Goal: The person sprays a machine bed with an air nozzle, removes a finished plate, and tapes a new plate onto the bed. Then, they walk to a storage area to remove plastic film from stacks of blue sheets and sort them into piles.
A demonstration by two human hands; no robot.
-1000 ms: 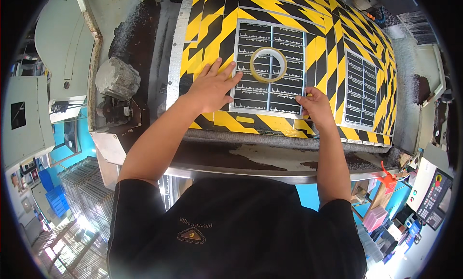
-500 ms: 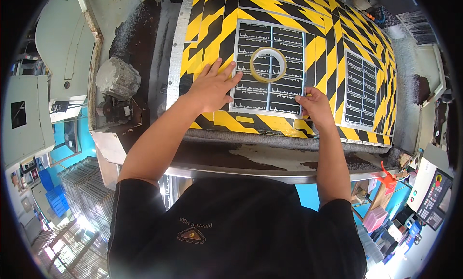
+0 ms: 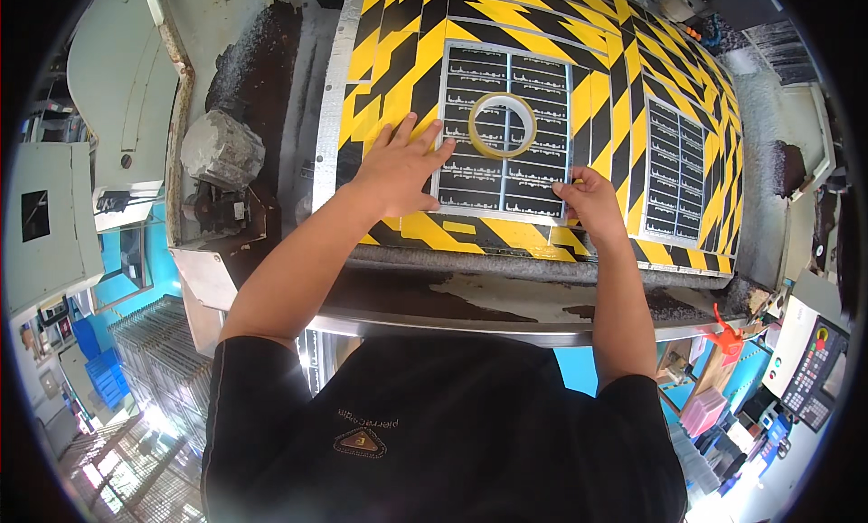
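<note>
A flat black panel (image 3: 475, 187) with rows of pale line markings and a silvery frame lies on a yellow-and-black striped bed (image 3: 402, 71). On the panel rests a roll of clear yellowish tape (image 3: 475, 136), lying on its side face. My left hand (image 3: 402, 169) is flat and open, fingers spread over the stripes, its fingertips at the panel's left edge. At the lower right edge of the panel, my right hand (image 3: 592, 202) pinches the border between thumb and curled fingers; the fingertips are partly hidden.
A second, similar black panel (image 3: 674, 170) lies on the bed to the right. Left of the bed stands a dusty grey motor-like part (image 3: 221, 150). A metal ledge (image 3: 434, 329) runs in front of me. Far right are an orange-red nozzle (image 3: 726, 335) and a machine control panel (image 3: 814, 374).
Almost nothing differs. My left hand has shifted very slightly; the right hand keeps its hold on the panel's edge, and the tape roll stays in place.
</note>
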